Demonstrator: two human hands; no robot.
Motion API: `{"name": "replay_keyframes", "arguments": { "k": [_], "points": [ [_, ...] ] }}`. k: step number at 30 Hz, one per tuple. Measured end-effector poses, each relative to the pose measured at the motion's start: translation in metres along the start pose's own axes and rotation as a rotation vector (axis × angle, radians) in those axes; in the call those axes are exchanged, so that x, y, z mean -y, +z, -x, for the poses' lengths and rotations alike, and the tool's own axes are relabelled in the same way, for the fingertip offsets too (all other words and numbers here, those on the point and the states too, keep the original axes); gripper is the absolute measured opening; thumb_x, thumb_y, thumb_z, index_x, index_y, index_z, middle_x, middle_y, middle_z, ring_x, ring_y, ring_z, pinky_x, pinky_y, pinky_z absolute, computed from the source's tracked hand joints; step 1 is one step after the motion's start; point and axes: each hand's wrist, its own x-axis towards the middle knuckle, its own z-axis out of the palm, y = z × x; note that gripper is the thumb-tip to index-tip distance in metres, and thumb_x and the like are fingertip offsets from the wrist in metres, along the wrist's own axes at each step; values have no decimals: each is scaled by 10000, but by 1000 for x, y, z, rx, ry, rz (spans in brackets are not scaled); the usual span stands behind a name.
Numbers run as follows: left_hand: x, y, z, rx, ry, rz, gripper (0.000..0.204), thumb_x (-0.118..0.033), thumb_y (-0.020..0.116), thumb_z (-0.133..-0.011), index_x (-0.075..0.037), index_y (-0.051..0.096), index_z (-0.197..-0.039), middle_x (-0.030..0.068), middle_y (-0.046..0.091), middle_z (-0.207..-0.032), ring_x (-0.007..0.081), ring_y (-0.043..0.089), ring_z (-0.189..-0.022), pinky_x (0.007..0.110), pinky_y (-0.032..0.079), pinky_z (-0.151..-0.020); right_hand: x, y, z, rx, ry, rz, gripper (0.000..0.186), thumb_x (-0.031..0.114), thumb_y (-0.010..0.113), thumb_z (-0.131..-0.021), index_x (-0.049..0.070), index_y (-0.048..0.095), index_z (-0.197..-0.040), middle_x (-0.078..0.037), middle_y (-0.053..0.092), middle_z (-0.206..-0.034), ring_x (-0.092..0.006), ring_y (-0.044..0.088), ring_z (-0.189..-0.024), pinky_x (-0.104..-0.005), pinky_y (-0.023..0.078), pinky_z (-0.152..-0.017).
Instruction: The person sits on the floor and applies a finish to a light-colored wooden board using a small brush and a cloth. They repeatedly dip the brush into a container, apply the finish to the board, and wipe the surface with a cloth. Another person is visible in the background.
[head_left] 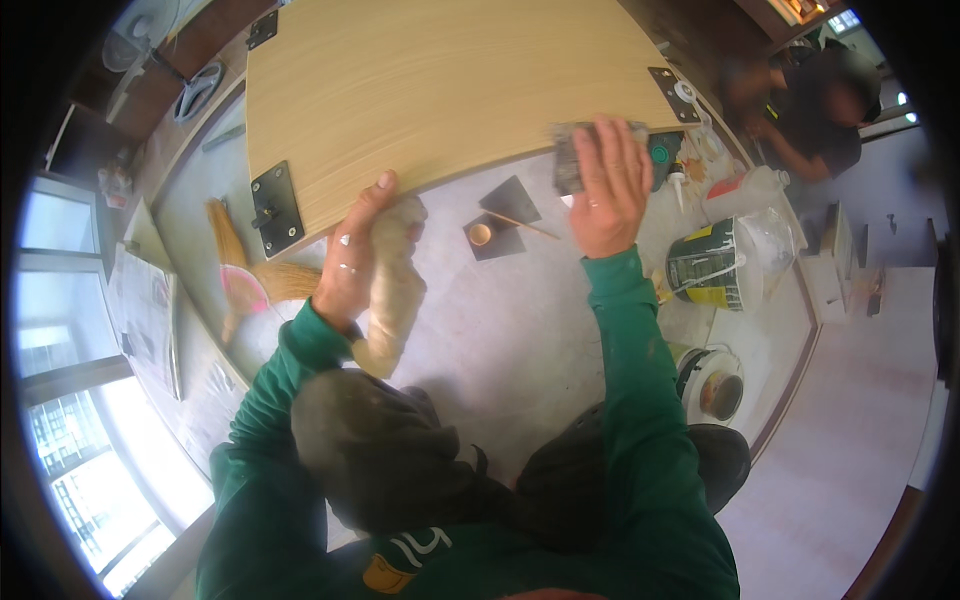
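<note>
Board [440, 90] extends to the far side. Right hand [612, 195]: fingers slightly spread over block [568, 165] at near edge; uneven pressure may slip it off. Left hand [348, 262]: fingers hidden, cannot tell; weak support may tilt board.

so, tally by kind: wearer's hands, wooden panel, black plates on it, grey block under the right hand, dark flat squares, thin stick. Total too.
Left hand, right hand: 2
Wooden panel: 1
Black plates: 3
Grey block: 1
Dark flat squares: 2
Thin stick: 1
Total: 10
</note>
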Motion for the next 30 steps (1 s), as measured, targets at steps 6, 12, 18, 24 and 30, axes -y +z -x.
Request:
{"name": "replay_keyframes", "arguments": {
  "k": [6, 12, 18, 24, 30],
  "points": [
    [0, 6, 2, -3, 25, 97, 480, -479, 626, -965, -5, 691, -946, 76, 640, -785, 144, 561, -681, 278, 437, -627, 69, 23, -1, 16, 13, -121, 554, -26, 564, -845, 54, 637, -1388, -169, 568, -1486, -413, 460, -1441, -613, 338, -1158],
    [-5, 4, 6, 61, -28, 178, 515, -516, 600, -972, -10, 660, -1045, 66, 630, -808, 119, 544, -645, 258, 424, -568, 37, 14, 0, 18, 150, -39, 575, -81, 551, -850, 44, 628, -1406, -183, 529, -1528, -401, 434, -1467, -593, 254, -1213],
    [4, 8, 1, 62, -28, 215, 534, -495, 603, -972, 15, 657, -1121, 68, 639, -838, 118, 561, -686, 256, 422, -574, 91, 11, 4, 182, -5, -184, 540, -59, 542, -866, 34, 643, -1387, -206, 515, -1535, -412, 414, -1479, -610, 258, -1208],
    [-5, 11, 4, 82, -17, 220, 530, -483, 608, -971, 17, 653, -1139, 61, 644, -844, 117, 567, -708, 258, 429, -594, 45, 8, 0, 80, 109, -90, 556, -17, 553, -895, 21, 578, -1450, -187, 545, -1516, -403, 460, -1451, -612, 269, -1198],
    [-3, 5, 4, 79, -47, 266, 526, -483, 614, -969, 13, 657, -1139, 62, 645, -828, 125, 569, -688, 262, 434, -599, 71, 6, -7, 158, -14, -106, 593, -61, 579, -857, 15, 578, -1445, -182, 524, -1536, -388, 436, -1471, -591, 255, -1213]
  ]
}}
